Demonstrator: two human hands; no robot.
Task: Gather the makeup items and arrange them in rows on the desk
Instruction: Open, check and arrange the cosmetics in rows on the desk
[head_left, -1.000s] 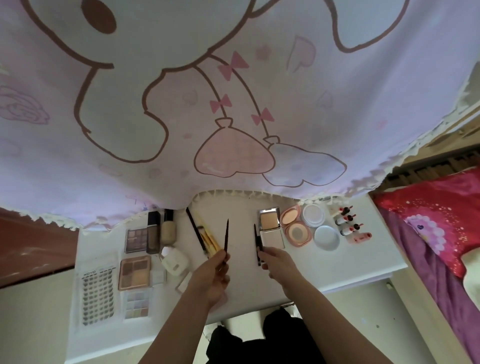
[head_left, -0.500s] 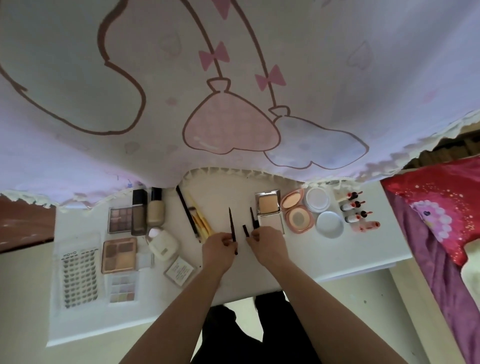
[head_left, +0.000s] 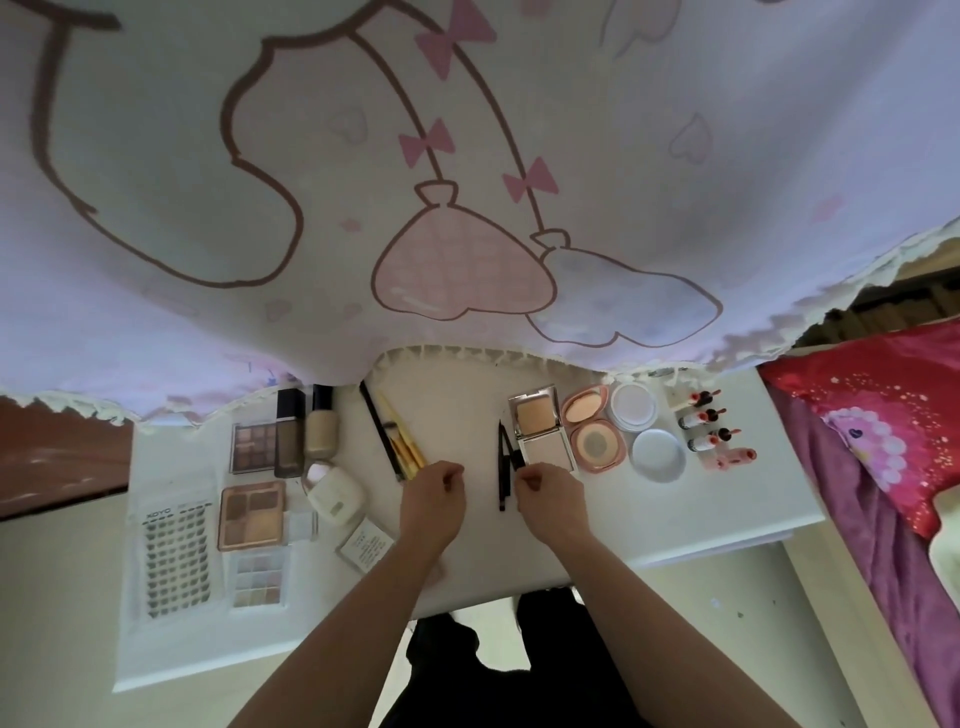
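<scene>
**Between two hands, a bare strip of desk**

Beyond both sets of fingers, the bare strip of desk (head_left: 467, 415) runs to a curtain hem (head_left: 467, 354) draped over its far edge; the near edge lies under the forearms. The left hand (head_left: 434, 501) hovers knuckles up, fingers curled in on nothing, with the yellow brushes (head_left: 405, 447) just left of them. The right hand (head_left: 550, 499) mirrors it, its curled fingers (head_left: 527, 475) meeting a short black pen (head_left: 516, 456); whether they pinch it cannot be told. A long black eyeliner (head_left: 502, 467) lies just left of them, and a square compact (head_left: 537, 426) just beyond.
</scene>
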